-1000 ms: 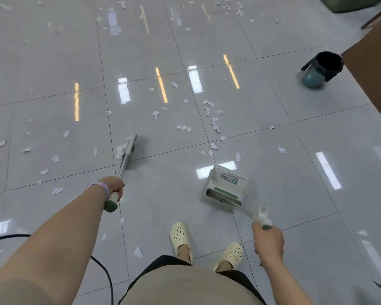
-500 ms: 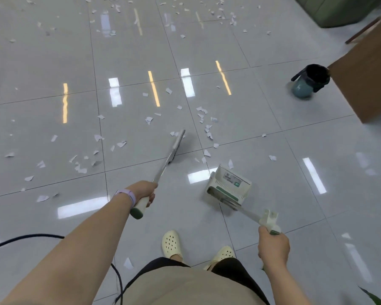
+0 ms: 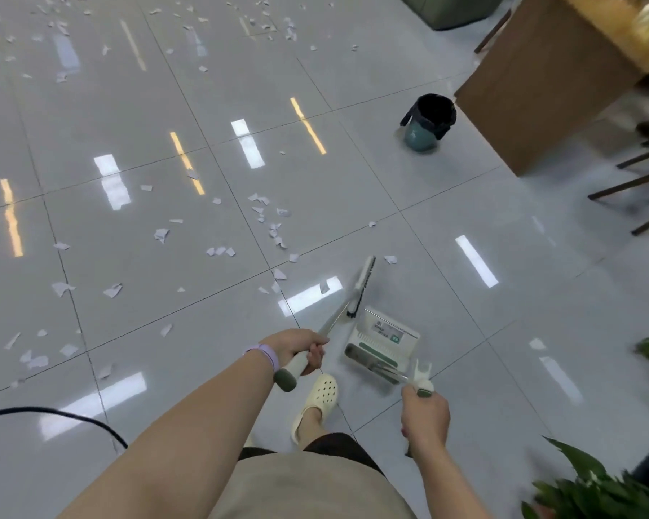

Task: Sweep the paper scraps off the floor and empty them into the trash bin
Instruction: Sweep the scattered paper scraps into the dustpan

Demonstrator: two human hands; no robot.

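**Broom meets dustpan on a littered floor**

We look down on a glossy grey tiled floor [image 3: 446, 286] that fills nearly the whole view, with ceiling lights mirrored in it. At upper right stands a brown wooden table [image 3: 540, 88], with dark chair legs [image 3: 630, 181] beyond its near corner. Green plant leaves [image 3: 592, 492] crowd the lower right corner, and a black cable [image 3: 53, 410] curves in from the left edge.

The bin [image 3: 428, 119], teal with a black liner, sits on the floor just beside the table, well apart from us. The scraps [image 3: 218, 251] lie scattered over the left and middle tiles and on toward the far edge, most of them to the left of the broom; a few lie near its head.

The dustpan [image 3: 384, 348] rests on the floor ahead of our cream shoe [image 3: 315, 400], its long handle rising to our right hand [image 3: 426, 415], whose grip is closed round the top end. The broom [image 3: 360, 284] slants from our left hand [image 3: 296, 350], whose grip is wrapped round the pale handle near its green end; the dark bristles touch the floor just beside the dustpan's far left corner. A lilac band [image 3: 265, 354] circles the left wrist.
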